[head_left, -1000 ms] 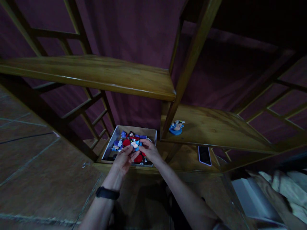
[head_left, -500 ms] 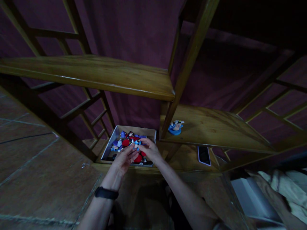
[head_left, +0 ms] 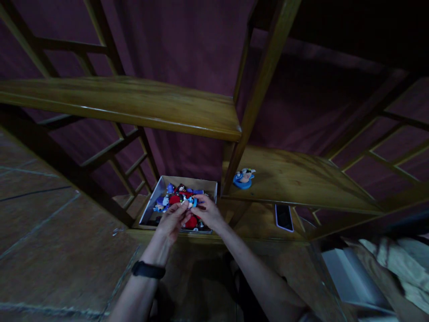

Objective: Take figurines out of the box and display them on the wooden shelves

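Between my two hands, over an open box (head_left: pixel 150 203), is a small blue-and-white toy figurine (head_left: pixel 191 202). My left hand (head_left: pixel 172 221) pinches it from the left with thumb and fingers. My right hand (head_left: pixel 208 211) grips it from the right, fingers curled over its side. Several other figurines in red, purple and black lie jumbled in the box; a purple one (head_left: pixel 170 188) shows at the back and a red one (head_left: pixel 191 222) in front of the hands. My hands hide part of the box's contents. A dark band (head_left: pixel 148 270) circles my left wrist.
A figurine on a blue base (head_left: pixel 243 179) stands on the wooden shelf (head_left: pixel 301 179) to the right. Below it a phone (head_left: pixel 283 218) lies on the bottom board. An upper shelf (head_left: pixel 134 100) and a post (head_left: pixel 254 107) frame the box. A grey-white box (head_left: pixel 355 277) sits at lower right.
Both hands keep hold of the blue-and-white figurine, and the left fingers have drawn in closer around it. The whole view has shifted very slightly.
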